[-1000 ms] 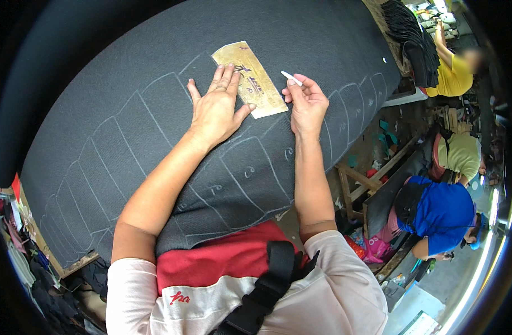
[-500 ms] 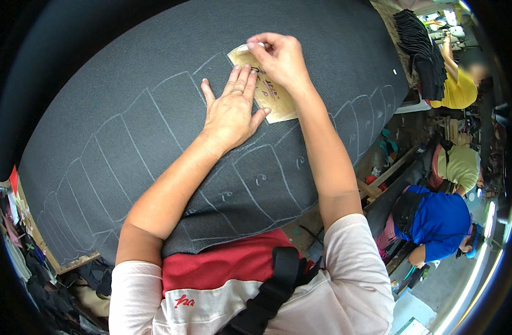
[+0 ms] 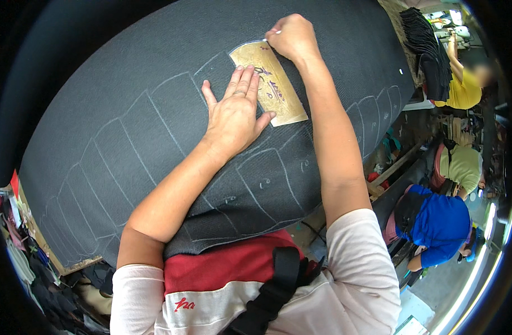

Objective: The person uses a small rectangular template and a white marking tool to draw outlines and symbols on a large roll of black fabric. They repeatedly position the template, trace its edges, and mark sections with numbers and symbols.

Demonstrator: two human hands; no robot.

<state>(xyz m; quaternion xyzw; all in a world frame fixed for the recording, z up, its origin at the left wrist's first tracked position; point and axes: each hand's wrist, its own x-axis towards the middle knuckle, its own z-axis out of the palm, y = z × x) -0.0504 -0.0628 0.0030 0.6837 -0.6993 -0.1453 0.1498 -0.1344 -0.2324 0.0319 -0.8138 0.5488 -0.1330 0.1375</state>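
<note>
Dark grey fabric [image 3: 155, 56] covers the table in front of me, marked with rows of pale chalk outlines. On it lies a tan card pattern piece [image 3: 278, 95] with handwriting on it. My left hand [image 3: 236, 106] is spread flat, its fingertips pressing the left part of the card and its thumb by the lower edge. At the card's far right corner my right hand [image 3: 295, 36] is closed in a pinch round a small piece of white chalk [image 3: 265, 39], only its tip showing. A white line runs along the card's far edge.
A stack of black cut pieces [image 3: 426, 50] lies at the far right beyond the fabric. Several people work on the right, one in a blue shirt [image 3: 440, 223], one in yellow [image 3: 462, 92]. Scraps of cloth [image 3: 32, 273] are heaped at the lower left.
My right hand has moved right along the card's far edge to its corner, leaving a white line there. My left hand stays on the card.
</note>
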